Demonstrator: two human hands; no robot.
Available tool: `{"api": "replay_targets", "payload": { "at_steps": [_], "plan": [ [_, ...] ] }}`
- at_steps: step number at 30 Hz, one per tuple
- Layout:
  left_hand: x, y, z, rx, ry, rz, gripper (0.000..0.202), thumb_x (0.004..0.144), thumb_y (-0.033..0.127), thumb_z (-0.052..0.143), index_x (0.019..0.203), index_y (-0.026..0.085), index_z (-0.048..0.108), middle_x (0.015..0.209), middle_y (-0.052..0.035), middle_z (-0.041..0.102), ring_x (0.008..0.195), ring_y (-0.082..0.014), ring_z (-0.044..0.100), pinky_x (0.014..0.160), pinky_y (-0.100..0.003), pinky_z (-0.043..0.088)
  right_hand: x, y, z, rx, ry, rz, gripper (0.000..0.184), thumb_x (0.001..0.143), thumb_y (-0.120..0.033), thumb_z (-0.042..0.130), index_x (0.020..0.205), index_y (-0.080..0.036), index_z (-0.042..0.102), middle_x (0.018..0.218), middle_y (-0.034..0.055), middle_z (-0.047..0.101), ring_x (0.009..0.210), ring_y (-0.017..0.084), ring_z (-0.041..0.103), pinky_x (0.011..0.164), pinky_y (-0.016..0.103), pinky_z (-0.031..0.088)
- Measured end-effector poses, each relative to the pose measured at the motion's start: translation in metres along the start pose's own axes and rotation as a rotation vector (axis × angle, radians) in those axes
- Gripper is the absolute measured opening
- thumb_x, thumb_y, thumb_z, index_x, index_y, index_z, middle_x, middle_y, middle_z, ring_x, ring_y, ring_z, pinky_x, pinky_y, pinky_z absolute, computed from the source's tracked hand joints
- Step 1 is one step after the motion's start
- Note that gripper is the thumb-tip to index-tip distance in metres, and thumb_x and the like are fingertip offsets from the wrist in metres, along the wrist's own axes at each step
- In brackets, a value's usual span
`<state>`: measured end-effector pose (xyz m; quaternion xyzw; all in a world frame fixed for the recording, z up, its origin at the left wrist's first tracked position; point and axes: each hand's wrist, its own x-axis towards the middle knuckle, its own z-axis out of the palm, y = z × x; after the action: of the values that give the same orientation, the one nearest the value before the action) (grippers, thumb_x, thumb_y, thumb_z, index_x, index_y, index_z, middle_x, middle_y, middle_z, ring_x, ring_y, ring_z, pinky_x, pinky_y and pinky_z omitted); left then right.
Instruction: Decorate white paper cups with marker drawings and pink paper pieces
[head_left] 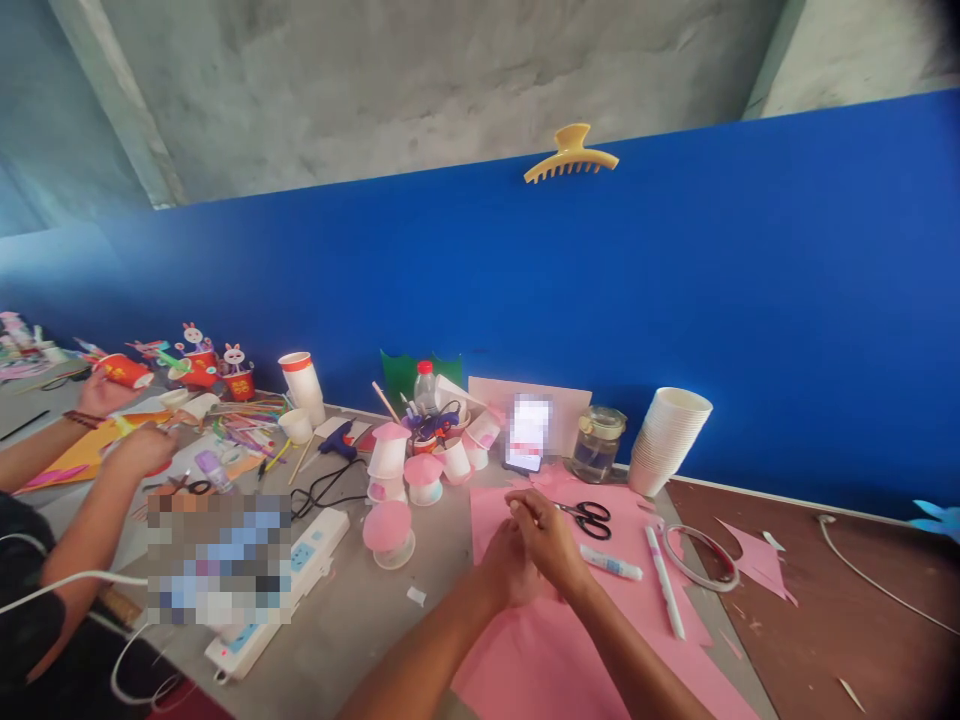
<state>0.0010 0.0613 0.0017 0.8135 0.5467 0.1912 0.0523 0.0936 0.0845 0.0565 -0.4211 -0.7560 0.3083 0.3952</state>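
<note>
My left hand [504, 560] and my right hand [546, 538] are pressed together over a pink paper sheet [525, 640] on the table. The fingers of both are curled and pinched against each other; what they hold, if anything, is hidden. Black scissors [589, 517] lie just beyond my right hand. A white glue tube [611, 564] and a white pen [665, 580] lie to its right on the pink sheet.
Pink-topped paper-cup mushrooms [405, 470], a stack of white cups [667, 440], a glass jar [598, 444], a phone [529, 435], a tape ring [701, 558], a power strip [277, 590] and a glue gun [337, 440] crowd the table. Another person's hands [139, 445] work at the left. A blue partition [675, 300] stands behind.
</note>
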Motion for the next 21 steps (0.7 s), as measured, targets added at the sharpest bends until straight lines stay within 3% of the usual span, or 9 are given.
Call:
{"api": "replay_targets", "payload": {
  "at_steps": [3,7,12,14,17,21],
  "plan": [
    [-0.003,-0.004,-0.004,-0.026,0.001,0.041,0.031,0.084,0.021,0.055,0.115,0.019,0.054,0.121,-0.0088,0.057,0.112,-0.0237,0.052,0.099,-0.040,0.043,0.000,0.034,-0.024,-0.207,0.090,0.061,0.030,0.085,-0.027,0.037,0.094,-0.017,0.064,0.097,0.0091,0.069,0.088,0.021,0.064,0.077,0.030,0.047],
    [-0.006,-0.009,-0.005,-0.071,0.017,0.010,0.022,0.084,0.020,0.052,0.105,0.021,0.057,0.121,-0.0079,0.056,0.115,-0.0246,0.049,0.104,-0.048,0.035,-0.014,0.066,-0.039,-0.336,0.077,0.165,0.028,0.085,-0.028,0.042,0.096,-0.016,0.065,0.080,0.0101,0.071,0.075,0.026,0.065,0.071,0.035,0.045],
    [-0.009,-0.022,-0.004,-0.070,0.040,-0.054,0.021,0.083,0.014,0.049,0.100,0.022,0.059,0.116,-0.0064,0.058,0.110,-0.0215,0.052,0.103,-0.047,0.035,-0.021,0.061,-0.030,-0.656,-0.027,0.076,0.031,0.079,-0.023,0.057,0.109,-0.017,0.061,0.100,0.0134,0.068,0.098,0.031,0.059,0.086,0.041,0.036],
    [-0.010,-0.028,-0.003,-0.040,0.082,-0.089,0.024,0.083,0.015,0.049,0.103,0.022,0.058,0.117,-0.0073,0.059,0.112,-0.0225,0.052,0.104,-0.050,0.034,-0.020,0.057,-0.025,-0.725,-0.058,0.049,0.028,0.078,-0.025,0.060,0.105,-0.018,0.062,0.101,0.0132,0.066,0.101,0.032,0.055,0.086,0.042,0.035],
    [-0.011,-0.033,-0.004,-0.027,0.126,-0.117,0.025,0.083,0.014,0.048,0.104,0.022,0.059,0.117,-0.0073,0.061,0.112,-0.0226,0.054,0.104,-0.050,0.035,-0.019,0.062,-0.021,-0.700,-0.037,0.026,0.019,0.079,-0.028,0.060,0.096,-0.020,0.064,0.095,0.0108,0.066,0.097,0.030,0.054,0.084,0.041,0.035],
    [-0.008,-0.034,-0.006,-0.048,0.136,-0.140,0.023,0.084,0.013,0.045,0.096,0.024,0.062,0.108,-0.0046,0.066,0.105,-0.0211,0.059,0.104,-0.050,0.035,-0.017,0.080,-0.030,-0.531,0.140,0.008,0.021,0.087,-0.022,0.046,0.099,-0.018,0.063,0.089,0.0088,0.068,0.087,0.023,0.058,0.080,0.034,0.036]
  ]
}}
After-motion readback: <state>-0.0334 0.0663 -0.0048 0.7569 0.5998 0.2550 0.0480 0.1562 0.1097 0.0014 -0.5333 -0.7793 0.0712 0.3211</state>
